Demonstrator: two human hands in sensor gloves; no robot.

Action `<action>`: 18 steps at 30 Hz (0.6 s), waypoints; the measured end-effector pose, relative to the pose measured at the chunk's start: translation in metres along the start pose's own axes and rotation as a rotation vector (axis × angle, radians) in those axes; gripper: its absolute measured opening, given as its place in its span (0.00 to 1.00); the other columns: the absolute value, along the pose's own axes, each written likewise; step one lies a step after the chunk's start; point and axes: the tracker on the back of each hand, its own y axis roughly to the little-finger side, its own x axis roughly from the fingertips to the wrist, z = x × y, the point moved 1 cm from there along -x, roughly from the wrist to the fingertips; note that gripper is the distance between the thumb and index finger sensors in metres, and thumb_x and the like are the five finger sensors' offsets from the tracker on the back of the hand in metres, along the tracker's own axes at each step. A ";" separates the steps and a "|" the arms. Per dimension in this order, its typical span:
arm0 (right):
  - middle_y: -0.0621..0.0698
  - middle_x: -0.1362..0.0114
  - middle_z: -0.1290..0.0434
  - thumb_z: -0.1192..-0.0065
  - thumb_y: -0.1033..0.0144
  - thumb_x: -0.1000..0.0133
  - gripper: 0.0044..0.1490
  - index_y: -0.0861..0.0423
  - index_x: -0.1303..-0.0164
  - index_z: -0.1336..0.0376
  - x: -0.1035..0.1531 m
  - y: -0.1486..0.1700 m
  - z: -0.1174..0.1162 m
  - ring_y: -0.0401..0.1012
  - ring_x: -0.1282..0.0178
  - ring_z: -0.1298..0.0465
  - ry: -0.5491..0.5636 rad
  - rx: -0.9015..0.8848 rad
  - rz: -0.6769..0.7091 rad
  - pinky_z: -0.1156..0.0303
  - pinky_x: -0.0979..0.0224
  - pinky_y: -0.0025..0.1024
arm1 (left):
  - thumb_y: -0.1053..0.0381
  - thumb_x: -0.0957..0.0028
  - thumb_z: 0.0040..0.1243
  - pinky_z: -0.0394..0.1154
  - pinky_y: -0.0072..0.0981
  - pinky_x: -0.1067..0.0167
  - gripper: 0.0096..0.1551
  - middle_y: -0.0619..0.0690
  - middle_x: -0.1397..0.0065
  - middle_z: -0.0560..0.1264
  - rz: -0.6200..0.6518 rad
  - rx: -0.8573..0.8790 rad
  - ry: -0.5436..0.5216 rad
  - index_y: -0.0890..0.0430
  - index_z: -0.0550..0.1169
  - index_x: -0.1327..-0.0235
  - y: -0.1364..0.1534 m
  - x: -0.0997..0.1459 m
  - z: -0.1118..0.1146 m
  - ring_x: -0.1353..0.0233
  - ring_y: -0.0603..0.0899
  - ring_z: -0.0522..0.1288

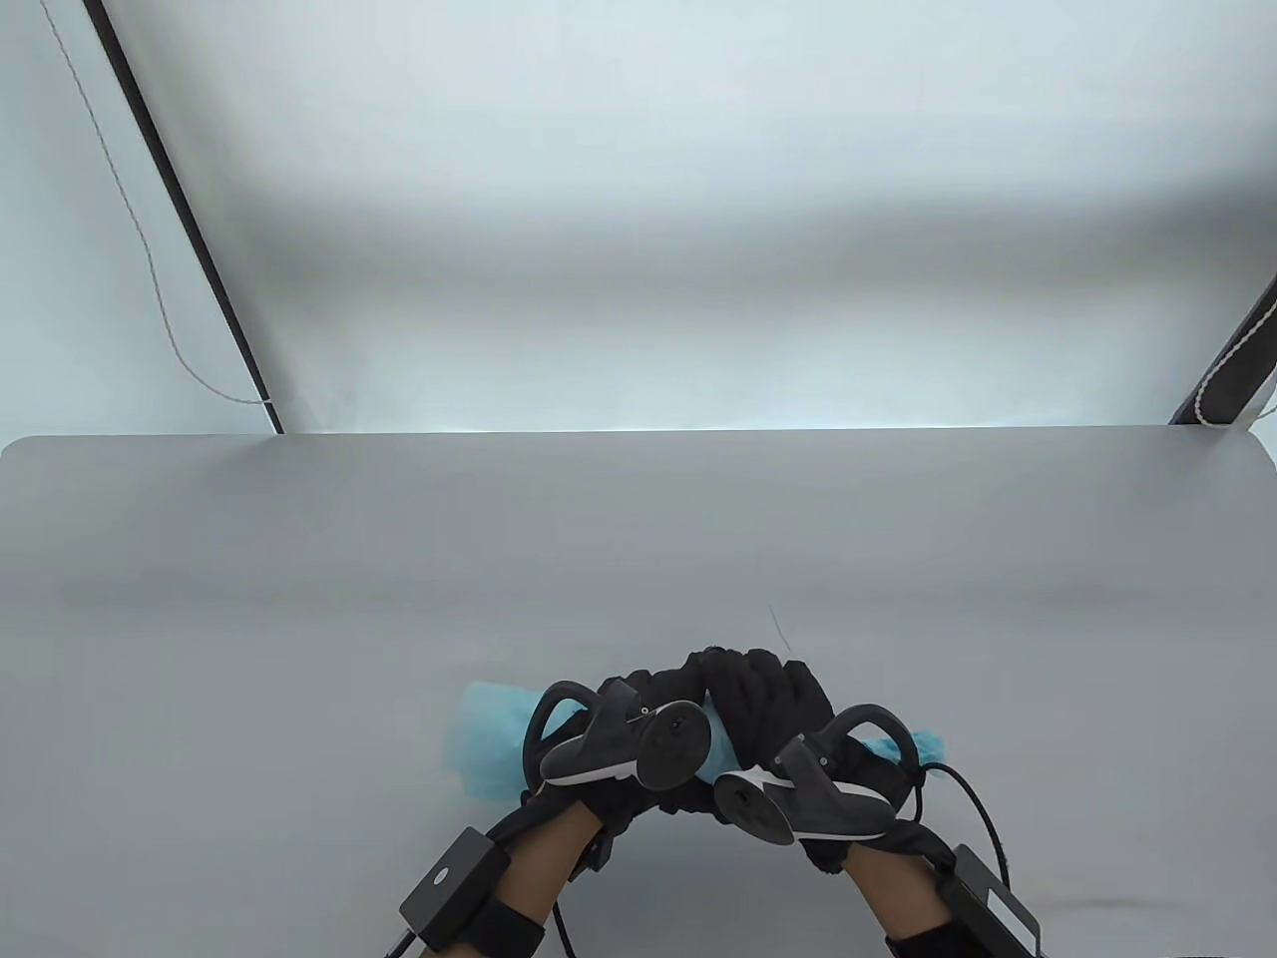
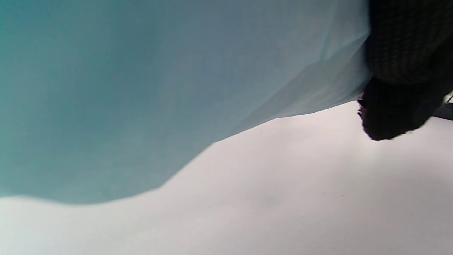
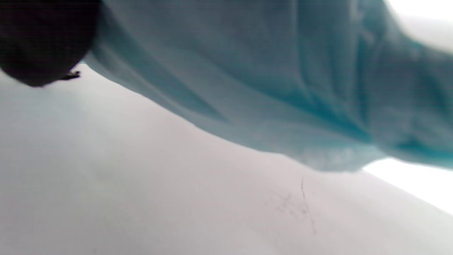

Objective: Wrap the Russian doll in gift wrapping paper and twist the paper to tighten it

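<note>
A roll of light blue wrapping paper [image 1: 489, 743] lies crosswise near the table's front edge, and the doll inside it is hidden. My left hand [image 1: 638, 699] and my right hand [image 1: 768, 694] both curl over the middle of the roll, fingers side by side. Loose paper sticks out to the left and a smaller crumpled end [image 1: 913, 743] shows to the right. The left wrist view is filled by blue paper [image 2: 141, 88] with a gloved fingertip [image 2: 396, 117] at the right. Creased blue paper [image 3: 283, 88] hangs just above the table in the right wrist view.
The grey table [image 1: 299, 599] stretches far behind the hands. A faint scratch [image 1: 778, 627] marks the top just beyond my fingers. A dark pole [image 1: 190, 220] and a cord [image 1: 150, 269] stand past the far left edge, another pole [image 1: 1232, 369] at the far right.
</note>
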 end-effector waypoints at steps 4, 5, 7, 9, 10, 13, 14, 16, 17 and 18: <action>0.62 0.18 0.31 0.23 0.27 0.56 0.91 0.74 0.11 0.67 -0.004 0.000 -0.004 0.55 0.21 0.26 0.019 -0.013 0.002 0.31 0.20 0.60 | 0.25 0.62 0.74 0.68 0.69 0.31 0.75 0.59 0.16 0.67 -0.014 0.012 0.066 0.64 0.50 0.17 0.003 -0.001 -0.001 0.23 0.68 0.73; 0.62 0.18 0.31 0.22 0.27 0.57 0.92 0.74 0.11 0.66 -0.004 0.000 -0.006 0.55 0.22 0.26 0.012 -0.030 0.001 0.31 0.20 0.60 | 0.25 0.59 0.72 0.67 0.70 0.30 0.73 0.59 0.15 0.66 -0.012 0.043 0.112 0.63 0.50 0.17 0.004 -0.001 -0.003 0.22 0.68 0.72; 0.62 0.19 0.30 0.22 0.26 0.57 0.91 0.73 0.10 0.65 -0.003 0.002 -0.007 0.55 0.23 0.25 0.003 -0.019 0.007 0.31 0.21 0.59 | 0.25 0.54 0.67 0.62 0.72 0.28 0.69 0.60 0.11 0.61 0.005 0.133 0.232 0.61 0.50 0.15 0.008 -0.002 -0.008 0.17 0.71 0.66; 0.62 0.19 0.30 0.22 0.26 0.57 0.90 0.70 0.08 0.64 -0.001 0.004 -0.005 0.55 0.24 0.25 -0.007 -0.031 0.002 0.31 0.21 0.60 | 0.21 0.52 0.60 0.57 0.74 0.26 0.65 0.59 0.08 0.58 0.020 0.254 0.304 0.57 0.52 0.13 0.019 0.003 -0.018 0.13 0.72 0.61; 0.62 0.19 0.29 0.22 0.25 0.57 0.89 0.67 0.08 0.63 -0.001 0.006 -0.003 0.55 0.25 0.24 -0.009 -0.026 -0.007 0.30 0.22 0.59 | 0.21 0.50 0.57 0.57 0.75 0.27 0.61 0.57 0.08 0.60 0.013 0.290 0.259 0.55 0.56 0.14 0.024 0.006 -0.024 0.13 0.72 0.61; 0.62 0.19 0.29 0.22 0.25 0.56 0.82 0.57 0.06 0.59 0.004 0.014 -0.001 0.55 0.25 0.24 0.007 -0.007 -0.029 0.30 0.22 0.59 | 0.21 0.47 0.49 0.55 0.78 0.27 0.55 0.58 0.08 0.60 0.042 0.445 0.175 0.51 0.57 0.12 0.046 0.023 -0.048 0.12 0.73 0.58; 0.62 0.19 0.30 0.22 0.26 0.56 0.80 0.55 0.06 0.58 0.007 0.017 -0.002 0.56 0.25 0.25 0.011 0.005 -0.035 0.30 0.22 0.59 | 0.20 0.46 0.47 0.53 0.78 0.27 0.54 0.59 0.08 0.59 0.039 0.519 0.106 0.51 0.58 0.12 0.056 0.032 -0.058 0.12 0.74 0.56; 0.61 0.18 0.30 0.21 0.26 0.56 0.78 0.52 0.07 0.57 0.011 0.019 -0.001 0.55 0.24 0.25 0.014 0.031 -0.033 0.31 0.21 0.60 | 0.22 0.44 0.49 0.50 0.78 0.26 0.54 0.62 0.07 0.58 -0.059 0.549 -0.080 0.52 0.58 0.12 0.070 0.046 -0.072 0.12 0.75 0.53; 0.61 0.18 0.31 0.21 0.27 0.56 0.78 0.51 0.07 0.57 0.012 0.019 -0.001 0.55 0.23 0.26 0.027 0.043 -0.025 0.31 0.21 0.60 | 0.22 0.45 0.51 0.49 0.78 0.26 0.55 0.62 0.07 0.58 -0.089 0.510 -0.127 0.53 0.58 0.12 0.074 0.049 -0.076 0.12 0.76 0.52; 0.61 0.17 0.31 0.21 0.27 0.56 0.78 0.50 0.07 0.57 0.013 0.019 0.001 0.55 0.23 0.26 0.038 0.047 -0.017 0.32 0.20 0.60 | 0.21 0.46 0.52 0.47 0.78 0.26 0.57 0.64 0.07 0.57 -0.117 0.428 -0.122 0.53 0.57 0.12 0.076 0.051 -0.077 0.12 0.78 0.49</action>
